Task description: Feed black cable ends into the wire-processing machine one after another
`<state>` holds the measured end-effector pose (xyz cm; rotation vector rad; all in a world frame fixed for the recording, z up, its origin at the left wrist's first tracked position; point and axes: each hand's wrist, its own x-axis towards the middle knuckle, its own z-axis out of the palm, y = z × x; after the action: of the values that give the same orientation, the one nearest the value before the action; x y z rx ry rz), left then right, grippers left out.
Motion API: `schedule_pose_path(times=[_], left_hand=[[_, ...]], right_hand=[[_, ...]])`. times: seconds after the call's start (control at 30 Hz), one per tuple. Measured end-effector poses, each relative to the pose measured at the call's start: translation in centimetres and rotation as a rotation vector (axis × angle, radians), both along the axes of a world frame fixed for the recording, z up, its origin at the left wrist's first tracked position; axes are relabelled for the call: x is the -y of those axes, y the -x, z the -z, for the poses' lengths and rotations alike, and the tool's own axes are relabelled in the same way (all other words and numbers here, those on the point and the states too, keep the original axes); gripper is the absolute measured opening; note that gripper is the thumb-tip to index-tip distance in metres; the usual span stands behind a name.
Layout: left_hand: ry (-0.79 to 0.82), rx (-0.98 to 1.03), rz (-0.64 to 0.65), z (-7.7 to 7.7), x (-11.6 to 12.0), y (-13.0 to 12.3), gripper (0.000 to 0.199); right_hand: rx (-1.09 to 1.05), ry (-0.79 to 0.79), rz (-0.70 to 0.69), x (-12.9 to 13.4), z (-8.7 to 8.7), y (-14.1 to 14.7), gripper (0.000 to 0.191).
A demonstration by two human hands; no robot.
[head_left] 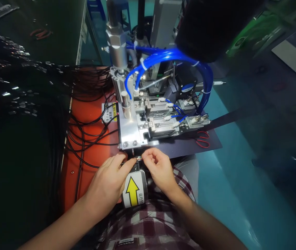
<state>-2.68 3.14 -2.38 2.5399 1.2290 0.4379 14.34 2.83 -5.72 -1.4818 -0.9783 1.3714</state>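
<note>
At the front edge of a metal machine, my two hands meet over a small metallic part. My left hand is closed, its thumb tip against the left end of that part; what its curled fingers hold is hidden. Thumb and index finger of my right hand pinch the part's right end. Just below the fingers is a white plate with a yellow arrow. Black cables run from the left towards the machine's front.
Blue air hoses arch over the machine's cylinders. Red-handled scissors lie on the dark base plate at the right. A large bundle of black cables fills the left side. A dark blurred object hangs at upper right.
</note>
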Motion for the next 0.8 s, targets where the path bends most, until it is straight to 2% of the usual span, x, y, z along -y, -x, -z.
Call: schedule_pose_path(times=[0.17,0.3,0.47,0.8], left_hand=[[-0.124,-0.144,-0.013,-1.0,0.3,-0.5,0.030],[-0.051,-0.083,0.006,-1.1,0.5,-0.7,0.033],[0.001,0.021,-0.018,-0.7,0.2,-0.4,0.030],[-0.062,-0.025,-0.021,-0.3,0.3,-0.3,0.029]], right_hand=[[-0.227,0.208,-0.109,-0.8,0.2,-0.8,0.020],[-0.159,0.140,-0.073,-0.5,0.5,-1.2,0.026],[0.023,0.040,-0.107,0.0,0.8,-0.5,0.026],[-0.127,0.090,-0.111,-0.5,0.2,-0.1,0.024]])
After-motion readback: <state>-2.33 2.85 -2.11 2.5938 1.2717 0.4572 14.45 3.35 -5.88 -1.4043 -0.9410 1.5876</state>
